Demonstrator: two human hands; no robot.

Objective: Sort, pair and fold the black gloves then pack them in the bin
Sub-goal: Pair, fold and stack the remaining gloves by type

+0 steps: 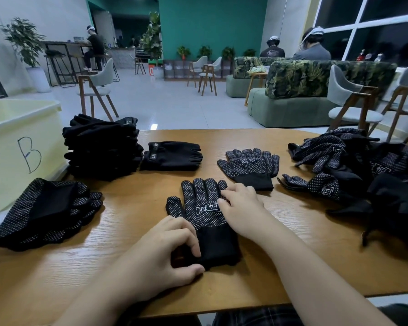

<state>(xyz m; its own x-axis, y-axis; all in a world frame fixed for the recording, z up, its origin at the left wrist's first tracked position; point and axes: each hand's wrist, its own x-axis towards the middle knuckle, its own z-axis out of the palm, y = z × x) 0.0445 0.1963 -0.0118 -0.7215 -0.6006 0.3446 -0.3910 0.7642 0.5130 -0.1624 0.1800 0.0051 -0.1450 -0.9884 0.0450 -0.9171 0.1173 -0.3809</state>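
A black dotted glove lies flat, palm up, in the middle of the wooden table, fingers pointing away. My left hand pinches its plain black cuff at the near end. My right hand rests on the glove's right side near the little finger, fingers bent. A second dotted glove lies flat just beyond. A loose heap of dotted gloves fills the right side. A folded pile of dotted gloves sits at the left. The pale yellow bin marked B stands at the far left.
A tall stack of folded plain black gloves stands beside the bin, with one folded fingerless pair to its right. Beyond the table are chairs, a sofa and seated people.
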